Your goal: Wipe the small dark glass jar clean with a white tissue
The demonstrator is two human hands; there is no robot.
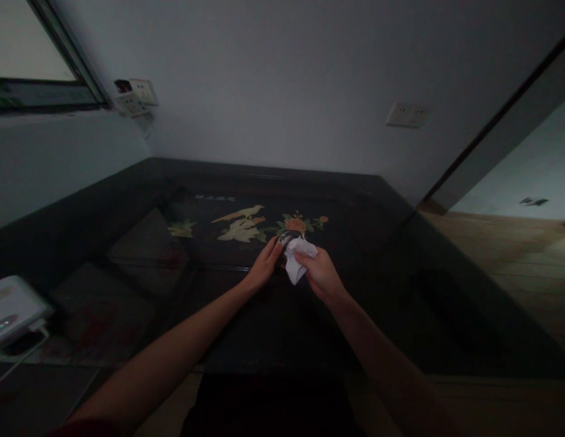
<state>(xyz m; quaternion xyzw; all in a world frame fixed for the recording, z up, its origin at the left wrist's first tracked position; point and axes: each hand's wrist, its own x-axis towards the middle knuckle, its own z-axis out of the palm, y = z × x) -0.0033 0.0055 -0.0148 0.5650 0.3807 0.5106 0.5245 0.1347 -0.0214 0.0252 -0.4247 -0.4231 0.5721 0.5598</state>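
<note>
My left hand (265,262) is closed around a small dark, shiny object (289,235) with a rounded edge; dim light and the fingers hide what kind it is. Pinched in my right hand (322,273) is a crumpled white tissue (297,258), which lies against the dark object and covers part of it. Both hands are close together over the near middle of a dark glossy table (246,315). Just beyond them, the tabletop bears a picture of a bird (239,221) and an orange flower (295,224).
A white device (16,306) with a cable stands at the left edge. A dark flat object (455,309) seems to lie on the right side of the table. Wall sockets (407,115) sit above the far edge, and more sockets (139,94) are near the window. Wooden floor (514,243) shows at right.
</note>
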